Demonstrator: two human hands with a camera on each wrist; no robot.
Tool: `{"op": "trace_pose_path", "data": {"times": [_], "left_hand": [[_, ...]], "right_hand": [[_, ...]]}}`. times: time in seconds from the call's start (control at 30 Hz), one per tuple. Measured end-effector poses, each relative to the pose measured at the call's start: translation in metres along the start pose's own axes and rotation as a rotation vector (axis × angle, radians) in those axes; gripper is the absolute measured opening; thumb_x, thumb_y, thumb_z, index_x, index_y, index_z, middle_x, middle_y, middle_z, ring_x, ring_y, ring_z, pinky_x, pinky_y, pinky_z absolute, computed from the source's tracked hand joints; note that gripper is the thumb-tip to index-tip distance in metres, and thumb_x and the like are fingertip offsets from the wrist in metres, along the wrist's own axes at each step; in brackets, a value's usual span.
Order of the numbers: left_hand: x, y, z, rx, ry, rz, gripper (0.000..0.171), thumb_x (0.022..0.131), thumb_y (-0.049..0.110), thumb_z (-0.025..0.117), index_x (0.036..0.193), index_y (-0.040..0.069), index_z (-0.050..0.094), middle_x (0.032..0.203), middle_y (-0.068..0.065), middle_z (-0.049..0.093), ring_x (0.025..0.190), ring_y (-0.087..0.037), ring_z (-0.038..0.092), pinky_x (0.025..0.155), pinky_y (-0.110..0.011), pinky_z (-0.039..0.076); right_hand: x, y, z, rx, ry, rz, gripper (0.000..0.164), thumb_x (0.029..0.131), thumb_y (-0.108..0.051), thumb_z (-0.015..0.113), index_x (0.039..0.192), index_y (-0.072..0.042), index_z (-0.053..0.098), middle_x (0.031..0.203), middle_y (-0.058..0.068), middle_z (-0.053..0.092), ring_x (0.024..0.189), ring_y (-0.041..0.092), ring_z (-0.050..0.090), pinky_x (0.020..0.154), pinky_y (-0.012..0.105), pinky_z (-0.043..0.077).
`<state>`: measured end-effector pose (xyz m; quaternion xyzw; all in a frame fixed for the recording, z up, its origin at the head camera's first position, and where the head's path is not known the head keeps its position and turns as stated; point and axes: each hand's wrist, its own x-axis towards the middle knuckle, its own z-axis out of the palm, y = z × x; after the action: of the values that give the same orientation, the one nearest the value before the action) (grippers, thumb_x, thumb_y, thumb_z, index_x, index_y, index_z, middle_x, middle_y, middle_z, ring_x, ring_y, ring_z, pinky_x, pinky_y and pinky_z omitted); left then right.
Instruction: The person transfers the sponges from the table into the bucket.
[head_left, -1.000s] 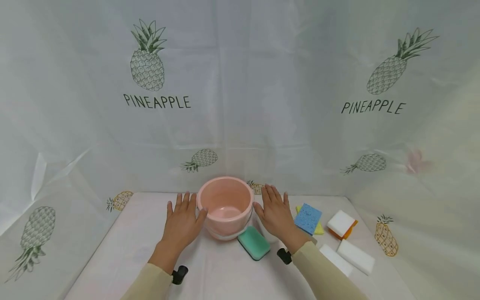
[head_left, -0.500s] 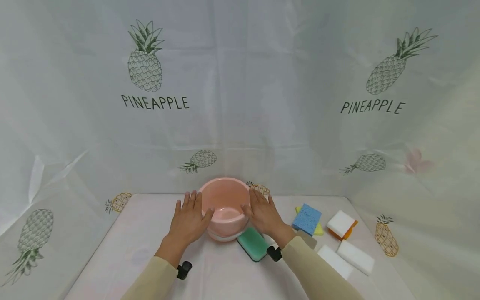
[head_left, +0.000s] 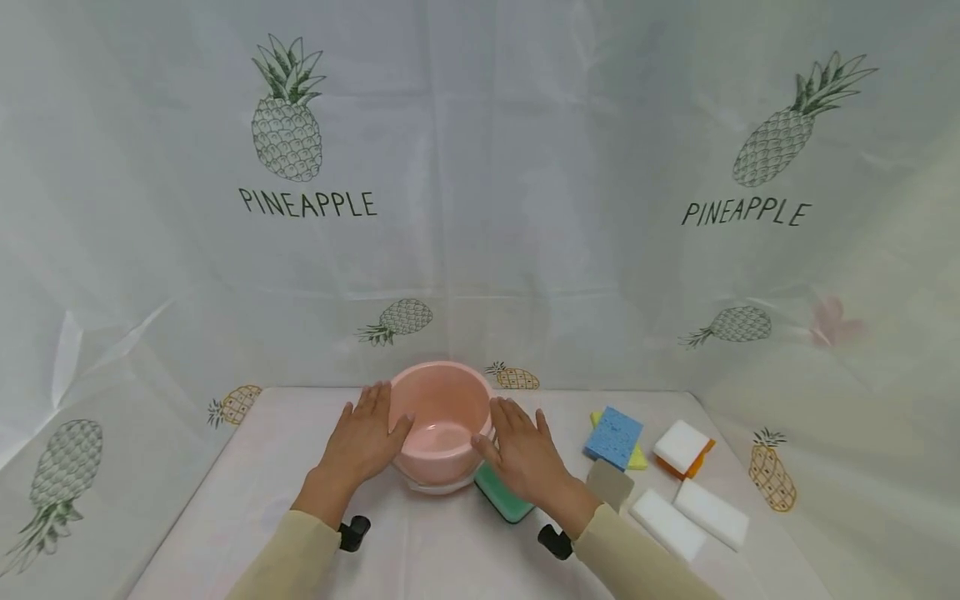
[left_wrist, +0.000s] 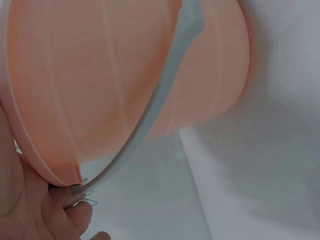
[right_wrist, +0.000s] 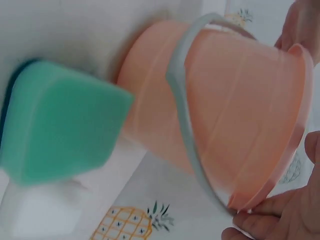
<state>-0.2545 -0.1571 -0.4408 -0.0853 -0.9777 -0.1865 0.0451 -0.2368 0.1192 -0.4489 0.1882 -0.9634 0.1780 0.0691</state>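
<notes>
A: Location, grips?
B: A pink round plastic bucket [head_left: 440,456] is standing upright on the pale flat counter [head_left: 435,558], between the left grip [head_left: 358,440] and the right grip [head_left: 527,454]; straight fingers are being laid against its rim, thumbs spread, nothing being pinched.
A: Handling?
B: Being judged light, stiff, slick, hardly fragile; hold is best being taken under opposite rim sides, by the pivots of the pale grey curved plastic handle [right_wrist: 184,110].
A: Hidden?
B: Green rectangular sponge [head_left: 506,498] is being partly covered by the right grip in the head view; most of the left grip is being cut off in the left wrist view.
</notes>
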Motion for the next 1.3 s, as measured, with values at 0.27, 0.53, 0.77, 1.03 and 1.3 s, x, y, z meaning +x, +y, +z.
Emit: {"op": "trace_pose_path", "data": {"times": [0.27, 0.53, 0.77, 1.03, 1.3], "left_hand": [[-0.007, 0.002, -0.005, 0.032, -0.024, -0.001, 0.091, 0.107, 0.058, 0.045, 0.163, -0.010, 0.022, 0.171, -0.028, 0.024, 0.161, -0.046, 0.017, 0.131, -0.063, 0.015], [-0.005, 0.005, -0.003, 0.010, -0.006, 0.027, 0.099, 0.103, 0.066, 0.050, 0.162, -0.009, 0.027, 0.169, -0.028, 0.031, 0.160, -0.045, 0.021, 0.130, -0.064, 0.017], [-0.002, -0.008, 0.000, -0.010, 0.004, 0.058, 0.090, 0.107, 0.058, 0.047, 0.165, -0.005, 0.021, 0.172, -0.026, 0.023, 0.162, -0.044, 0.017, 0.131, -0.063, 0.017], [-0.007, -0.005, -0.008, 0.010, -0.032, 0.064, 0.090, 0.106, 0.059, 0.047, 0.164, -0.006, 0.024, 0.169, -0.028, 0.032, 0.159, -0.044, 0.027, 0.130, -0.061, 0.020], [-0.014, 0.002, -0.010, 0.048, -0.066, 0.047, 0.094, 0.105, 0.063, 0.047, 0.164, -0.007, 0.025, 0.169, -0.026, 0.032, 0.159, -0.045, 0.026, 0.131, -0.060, 0.021]], "right_hand": [[0.020, 0.016, -0.005, 0.005, -0.021, -0.091, 0.072, 0.113, -0.050, 0.039, 0.164, 0.000, 0.034, 0.170, 0.020, 0.034, 0.159, 0.038, 0.029, 0.126, 0.069, 0.023], [0.038, 0.023, -0.002, 0.099, -0.090, -0.073, 0.077, 0.112, -0.051, 0.040, 0.166, 0.001, 0.024, 0.173, 0.019, 0.026, 0.162, 0.034, 0.022, 0.131, 0.057, 0.023], [0.028, 0.016, 0.000, 0.027, -0.067, -0.082, 0.080, 0.111, -0.057, 0.037, 0.165, 0.001, 0.027, 0.172, 0.018, 0.030, 0.162, 0.033, 0.025, 0.131, 0.058, 0.023], [0.024, 0.011, -0.003, 0.028, -0.063, -0.082, 0.078, 0.111, -0.053, 0.039, 0.164, 0.003, 0.030, 0.170, 0.019, 0.034, 0.160, 0.035, 0.029, 0.130, 0.060, 0.023], [0.027, 0.013, 0.000, 0.046, -0.055, -0.072, 0.077, 0.111, -0.053, 0.041, 0.164, 0.002, 0.031, 0.169, 0.020, 0.035, 0.160, 0.035, 0.029, 0.130, 0.059, 0.024]]}}
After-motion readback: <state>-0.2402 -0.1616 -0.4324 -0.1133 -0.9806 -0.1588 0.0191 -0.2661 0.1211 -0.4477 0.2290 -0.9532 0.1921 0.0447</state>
